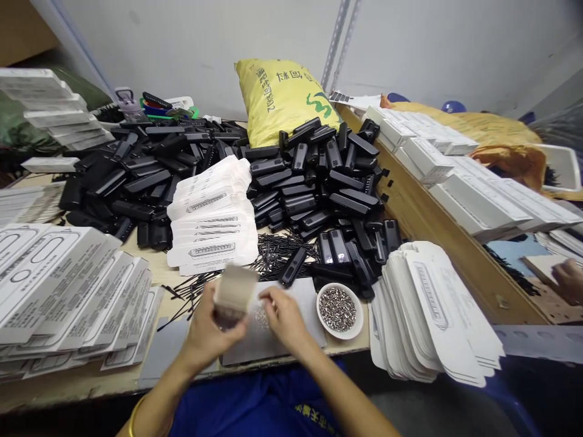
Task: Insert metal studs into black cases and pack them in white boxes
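Note:
My left hand (204, 337) is wrapped round a small cardboard box (235, 291), which is blurred by motion and shows a brownish panel towards the top. Close beside it, my right hand (286, 318) has its fingers curled in a pinch over a small scatter of tiny pale pieces (261, 318). Whatever those fingertips hold is too small to make out. The pieces lie on a grey sheet (300, 297) at the table's front. Right of my right hand stands a white bowl (359, 321) full of small shiny metal parts (337, 308).
Black plastic clipper-like bodies (146, 164) are heaped behind, before a yellow sack (277, 97). Flat printed cartons (214, 224) lie mid-table near thin black rods (191, 291). White boxes (68, 291) fill the left; folded cartons (423, 309) stand right. Another person's hand (569, 279) shows beyond a wooden board (437, 243).

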Demonstrator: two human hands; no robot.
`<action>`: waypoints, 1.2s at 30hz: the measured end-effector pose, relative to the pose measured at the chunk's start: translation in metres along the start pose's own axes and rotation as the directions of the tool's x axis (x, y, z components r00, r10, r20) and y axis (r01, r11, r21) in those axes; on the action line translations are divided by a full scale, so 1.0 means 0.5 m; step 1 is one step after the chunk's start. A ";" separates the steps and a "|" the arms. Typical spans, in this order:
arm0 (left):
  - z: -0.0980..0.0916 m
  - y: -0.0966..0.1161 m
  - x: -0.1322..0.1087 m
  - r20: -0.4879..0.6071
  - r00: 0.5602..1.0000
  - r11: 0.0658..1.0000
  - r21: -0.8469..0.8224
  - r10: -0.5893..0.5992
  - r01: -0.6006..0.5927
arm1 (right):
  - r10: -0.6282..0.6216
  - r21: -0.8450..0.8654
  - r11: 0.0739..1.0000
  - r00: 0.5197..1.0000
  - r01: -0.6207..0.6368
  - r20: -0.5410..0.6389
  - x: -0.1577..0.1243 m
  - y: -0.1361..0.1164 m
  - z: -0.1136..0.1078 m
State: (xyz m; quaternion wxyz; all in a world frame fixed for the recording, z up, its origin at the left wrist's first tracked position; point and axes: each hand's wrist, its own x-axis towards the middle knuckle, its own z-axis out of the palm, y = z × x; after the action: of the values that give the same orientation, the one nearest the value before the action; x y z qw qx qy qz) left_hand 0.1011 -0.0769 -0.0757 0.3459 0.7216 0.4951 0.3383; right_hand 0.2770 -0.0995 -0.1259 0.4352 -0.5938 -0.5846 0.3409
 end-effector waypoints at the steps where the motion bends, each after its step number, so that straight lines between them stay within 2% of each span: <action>1: -0.004 -0.002 0.009 -0.063 0.993 0.992 0.057 -0.105 0.108 | -0.080 -0.233 0.968 0.995 0.091 0.057 0.018 0.005 -0.028; 2: -0.008 -0.007 0.019 -0.067 0.985 0.979 0.116 -0.162 0.169 | -0.140 -0.414 0.892 0.983 0.178 0.122 0.040 0.011 -0.055; 4: -0.012 -0.019 0.038 0.035 0.985 0.957 0.242 -0.171 0.158 | -0.206 -0.603 0.710 0.926 0.364 0.317 0.088 0.026 -0.102; 6: -0.009 -0.029 0.049 0.113 0.979 0.921 0.371 -0.169 0.116 | -0.228 -0.606 0.603 0.840 0.518 0.492 0.131 0.034 -0.137; 7: -0.006 -0.033 0.052 0.117 0.977 0.896 0.430 -0.175 0.109 | -0.235 -0.589 0.604 0.826 0.538 0.513 0.146 0.032 -0.150; 8: -0.001 -0.034 0.053 0.102 0.978 0.870 0.479 -0.183 0.113 | -0.244 -0.571 0.644 0.844 0.509 0.478 0.157 0.025 -0.162; 9: 0.005 -0.034 0.054 0.085 0.978 0.847 0.518 -0.190 0.120 | -0.250 -0.551 0.714 0.893 0.432 0.375 0.163 0.014 -0.172; 10: 0.010 -0.032 0.055 0.078 0.978 0.829 0.546 -0.195 0.122 | -0.242 -0.511 0.797 0.946 0.322 0.218 0.164 -0.002 -0.180; 11: 0.016 -0.027 0.057 0.080 0.978 0.818 0.564 -0.193 0.116 | -0.212 -0.443 0.873 0.977 0.203 0.031 0.162 -0.021 -0.185; 12: 0.023 -0.022 0.059 0.091 0.979 0.817 0.568 -0.182 0.099 | -0.164 -0.354 0.929 0.977 0.105 -0.140 0.158 -0.042 -0.187; 13: 0.029 -0.015 0.061 0.105 0.982 0.826 0.559 -0.160 0.075 | -0.112 -0.267 0.963 0.960 0.041 -0.256 0.153 -0.061 -0.184; 14: 0.035 -0.009 0.064 0.116 0.985 0.840 0.541 -0.127 0.044 | -0.069 -0.202 0.979 0.951 0.007 -0.303 0.148 -0.079 -0.177; 15: 0.040 -0.003 0.067 0.118 0.989 0.855 0.518 -0.084 0.010 | -0.045 -0.167 0.986 0.959 -0.003 -0.278 0.144 -0.092 -0.168; 17: 0.047 0.005 0.072 0.090 0.996 0.882 0.470 0.001 -0.044 | -0.049 -0.167 0.985 0.993 0.031 -0.106 0.144 -0.100 -0.147; 19: 0.047 0.007 0.076 0.020 0.999 0.910 0.411 0.046 -0.051 | -0.070 -0.257 0.964 0.997 0.074 0.027 0.152 -0.081 -0.131; 23: 0.034 0.004 0.077 -0.192 0.981 0.977 0.199 -0.043 0.082 | 0.042 -0.579 0.815 0.999 -0.020 0.025 0.167 0.001 -0.112; 26: 0.035 0.010 0.079 -0.225 0.972 0.991 0.089 -0.075 0.097 | 0.069 -0.604 0.797 0.997 -0.028 0.044 0.162 0.049 -0.095; 29: 0.055 0.024 0.082 -0.193 0.980 0.997 0.060 -0.045 0.058 | 0.028 -0.545 0.838 1.000 -0.016 0.013 0.154 0.053 -0.096; 31: 0.073 0.035 0.085 -0.181 0.982 0.997 0.036 -0.054 0.061 | 0.003 -0.497 0.868 1.000 -0.016 -0.028 0.148 0.030 -0.113; 32: 0.083 0.041 0.086 -0.170 0.983 0.998 0.023 -0.061 0.066 | -0.003 -0.417 0.909 0.998 -0.023 -0.061 0.143 0.012 -0.124; 34: 0.101 0.052 0.087 -0.126 0.990 0.998 -0.004 -0.065 0.065 | 0.011 -0.094 0.995 0.988 -0.026 -0.154 0.129 -0.034 -0.142; 36: 0.117 0.060 0.085 -0.074 0.995 0.998 -0.039 -0.061 0.058 | 0.046 0.304 0.952 0.966 0.034 -0.253 0.109 -0.081 -0.150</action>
State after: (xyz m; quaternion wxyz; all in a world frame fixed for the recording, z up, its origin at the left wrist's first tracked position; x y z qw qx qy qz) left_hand 0.1760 -0.0541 -0.0753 0.3502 0.6867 0.5227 0.3640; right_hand 0.3341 -0.0569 -0.0540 0.5929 -0.5601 -0.4616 0.3489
